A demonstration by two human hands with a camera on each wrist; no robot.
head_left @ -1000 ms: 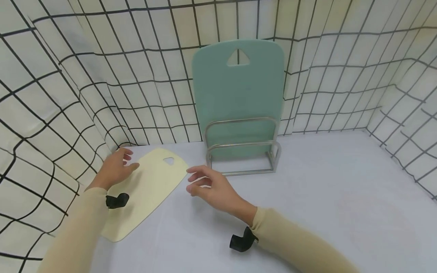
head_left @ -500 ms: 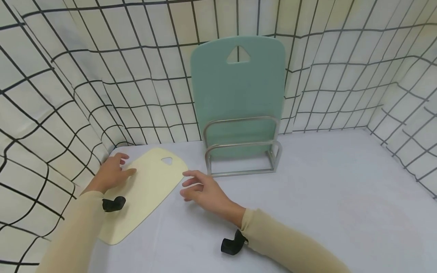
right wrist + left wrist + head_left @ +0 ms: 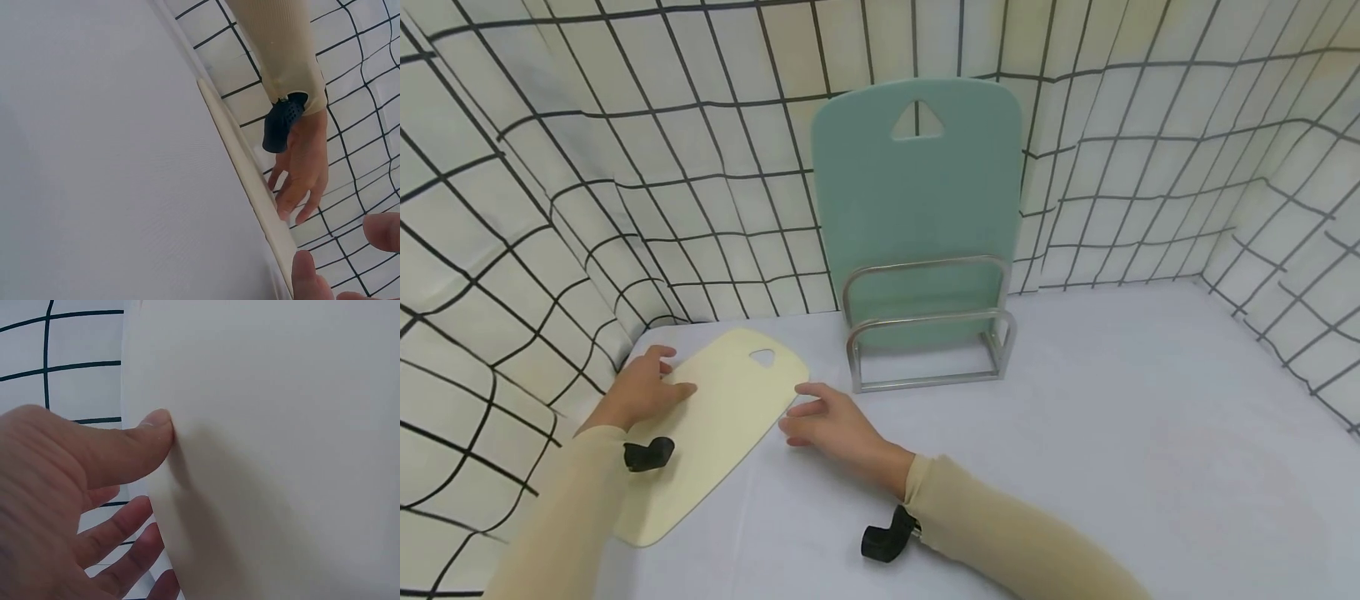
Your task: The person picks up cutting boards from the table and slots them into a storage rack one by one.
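A cream cutting board (image 3: 722, 417) with a small triangular hole lies flat on the white tabletop at the left. My left hand (image 3: 642, 392) is at its left long edge. In the left wrist view, the thumb (image 3: 147, 440) is over the board's margin and the other fingers are spread along its side. My right hand (image 3: 835, 429) is beside the opposite edge, close to the upper right corner, its fingers loosely bent with a gap to the thumb. Whether its fingertips touch the board cannot be told. Nothing is gripped by either hand.
A green cutting board (image 3: 917, 200) stands upright in a metal wire rack (image 3: 928, 383) at the back centre. White cloth walls (image 3: 1150, 167) with a dark grid pattern rise behind and at both sides. The white tabletop (image 3: 1112, 417) extends to the right.
My right hand has moved left and slightly toward me, closer to the cream cutting board. My left hand has slid a little toward me along the board's left edge. The rack has stayed put.
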